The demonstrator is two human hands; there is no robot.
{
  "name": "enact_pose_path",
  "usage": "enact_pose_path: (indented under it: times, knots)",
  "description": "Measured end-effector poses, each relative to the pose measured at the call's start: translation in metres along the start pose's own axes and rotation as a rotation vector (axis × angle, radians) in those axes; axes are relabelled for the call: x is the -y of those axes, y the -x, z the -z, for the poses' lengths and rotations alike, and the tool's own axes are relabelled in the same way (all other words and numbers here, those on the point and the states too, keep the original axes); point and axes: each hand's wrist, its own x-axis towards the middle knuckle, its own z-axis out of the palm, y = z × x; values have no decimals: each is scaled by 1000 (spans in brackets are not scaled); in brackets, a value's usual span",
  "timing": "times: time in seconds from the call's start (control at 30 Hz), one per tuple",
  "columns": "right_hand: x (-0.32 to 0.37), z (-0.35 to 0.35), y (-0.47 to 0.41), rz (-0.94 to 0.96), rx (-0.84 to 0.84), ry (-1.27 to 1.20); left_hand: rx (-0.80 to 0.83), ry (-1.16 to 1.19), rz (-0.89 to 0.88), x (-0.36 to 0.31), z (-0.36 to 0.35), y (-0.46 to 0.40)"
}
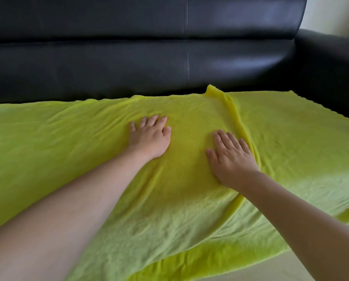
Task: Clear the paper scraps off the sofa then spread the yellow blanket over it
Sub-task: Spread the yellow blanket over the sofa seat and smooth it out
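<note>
1. The yellow blanket (pixel 88 142) lies spread over the seat of the black sofa (pixel 129 57); its far edge runs along the foot of the sofa's backrest and its near edge hangs over the front of the seat.
2. The left hand (pixel 149 136) rests palm down on the blanket, left of the blanket's raised fold, with fingers straight and slightly spread, holding nothing.
3. The right hand (pixel 230 157) also lies flat on the blanket, fingers straight and close together, its outer edge just beside the fold (pixel 236 116).
4. That fold runs from a small peak at the blanket's far edge down toward the near edge, passing the right hand.
5. Right of the fold, the blanket reaches toward the sofa's armrest (pixel 329 63).
6. Pale floor (pixel 270 268) shows below the blanket's hanging edge.
</note>
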Motion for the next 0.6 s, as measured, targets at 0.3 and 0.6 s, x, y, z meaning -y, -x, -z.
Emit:
enact_pose_path:
  times: [0.3,0.6]
  knots:
    - [45,-5,10,198,-85,-33,-4,8,4,-1,1,1]
    - [36,5,0,38,-53,-32,20,13,-6,-1,4,2]
